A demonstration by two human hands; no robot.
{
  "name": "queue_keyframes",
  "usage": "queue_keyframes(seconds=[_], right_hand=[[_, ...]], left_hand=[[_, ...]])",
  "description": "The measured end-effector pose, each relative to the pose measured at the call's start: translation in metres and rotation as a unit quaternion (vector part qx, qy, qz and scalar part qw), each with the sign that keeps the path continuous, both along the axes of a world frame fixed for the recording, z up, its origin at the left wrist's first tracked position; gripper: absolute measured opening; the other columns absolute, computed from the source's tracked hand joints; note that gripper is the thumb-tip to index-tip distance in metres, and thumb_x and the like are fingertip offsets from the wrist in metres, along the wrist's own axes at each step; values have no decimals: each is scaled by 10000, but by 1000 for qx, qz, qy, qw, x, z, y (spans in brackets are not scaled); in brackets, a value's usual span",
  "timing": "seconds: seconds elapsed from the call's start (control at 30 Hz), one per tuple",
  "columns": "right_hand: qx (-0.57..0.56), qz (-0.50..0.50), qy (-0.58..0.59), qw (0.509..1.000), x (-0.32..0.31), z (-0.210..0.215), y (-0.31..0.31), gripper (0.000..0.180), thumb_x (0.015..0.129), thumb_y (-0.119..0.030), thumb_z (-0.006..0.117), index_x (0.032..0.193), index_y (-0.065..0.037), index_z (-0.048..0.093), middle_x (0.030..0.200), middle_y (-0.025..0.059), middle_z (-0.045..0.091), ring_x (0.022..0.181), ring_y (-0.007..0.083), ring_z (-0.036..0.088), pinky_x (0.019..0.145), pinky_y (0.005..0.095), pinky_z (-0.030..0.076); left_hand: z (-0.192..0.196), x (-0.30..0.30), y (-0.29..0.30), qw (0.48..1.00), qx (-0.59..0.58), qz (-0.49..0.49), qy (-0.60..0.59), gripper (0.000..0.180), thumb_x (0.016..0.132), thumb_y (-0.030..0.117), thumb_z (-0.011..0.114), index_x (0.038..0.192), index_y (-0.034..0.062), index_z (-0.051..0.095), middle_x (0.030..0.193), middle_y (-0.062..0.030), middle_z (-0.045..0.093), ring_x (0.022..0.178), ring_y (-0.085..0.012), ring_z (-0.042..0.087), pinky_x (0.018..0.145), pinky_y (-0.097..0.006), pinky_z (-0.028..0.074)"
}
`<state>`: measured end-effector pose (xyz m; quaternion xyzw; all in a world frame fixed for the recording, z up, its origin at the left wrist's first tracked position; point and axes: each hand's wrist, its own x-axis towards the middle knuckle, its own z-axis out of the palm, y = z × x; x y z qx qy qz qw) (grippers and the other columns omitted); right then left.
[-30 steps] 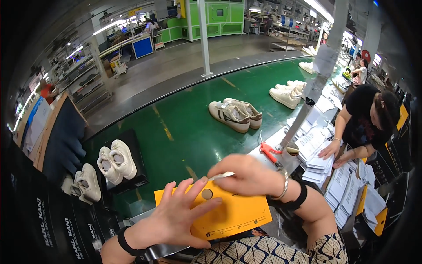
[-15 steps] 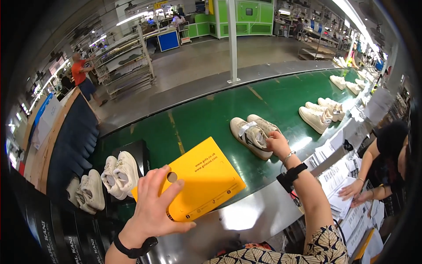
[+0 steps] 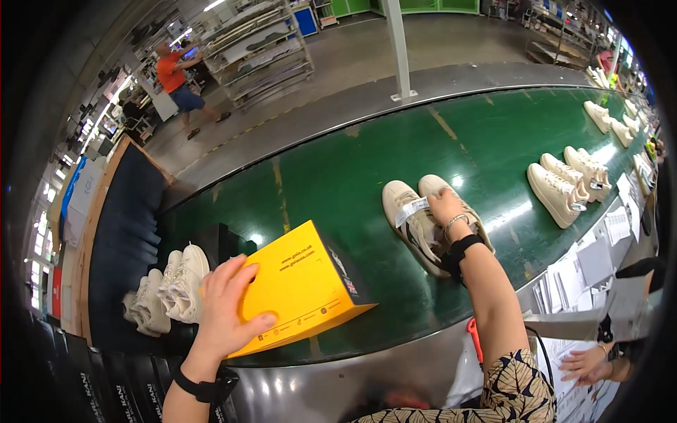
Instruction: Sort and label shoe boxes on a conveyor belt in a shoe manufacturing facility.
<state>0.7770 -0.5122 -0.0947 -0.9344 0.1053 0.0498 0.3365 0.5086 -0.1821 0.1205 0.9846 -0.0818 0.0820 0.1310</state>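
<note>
My left hand (image 3: 229, 303) grips the near left edge of a yellow shoebox (image 3: 293, 285), its thumb and fingers over the yellow face. The box is tilted above the belt's near edge, and a dark printed side shows at its right. A pair of cream sneakers with dark side stripes stands on the green belt; a white tag lies across the left sneaker (image 3: 409, 218). My right hand (image 3: 449, 209) is closed on the upper of the right sneaker (image 3: 431, 185), near its opening; the fingertips are partly hidden.
White sneakers (image 3: 185, 282) stand at left beside a dark box. More pairs (image 3: 564, 180) stand farther right on the green conveyor belt (image 3: 338, 169). Black boxes (image 3: 134, 388) line the lower left. Papers (image 3: 571, 275) and another person's hands (image 3: 587, 364) are at right.
The view has shifted. The shoebox has tipped, so its dark side now shows. My right hand has moved from the sneaker's heel end farther over its upper.
</note>
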Motion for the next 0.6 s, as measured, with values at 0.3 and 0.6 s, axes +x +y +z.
queue_keyframes(seconds=[0.3,0.6], right_hand=[[-106,165,-190,962,-7,10,41,297,753,-16,517,1028,-100,593,995,138,610,923,318,593,798,412,477],[414,127,-232,871,-97,161,78,184,832,-23,573,1010,-29,619,870,52,621,739,125,592,668,253,488]], left_hand=[[-4,-11,-11,999,26,-9,-33,624,756,458,614,1167,9,482,1228,-191,449,1102,-330,436,913,-443,298],[-3,-38,-27,994,51,-41,-88,643,725,435,654,1198,38,478,1293,-187,419,1213,-354,380,993,-518,245]])
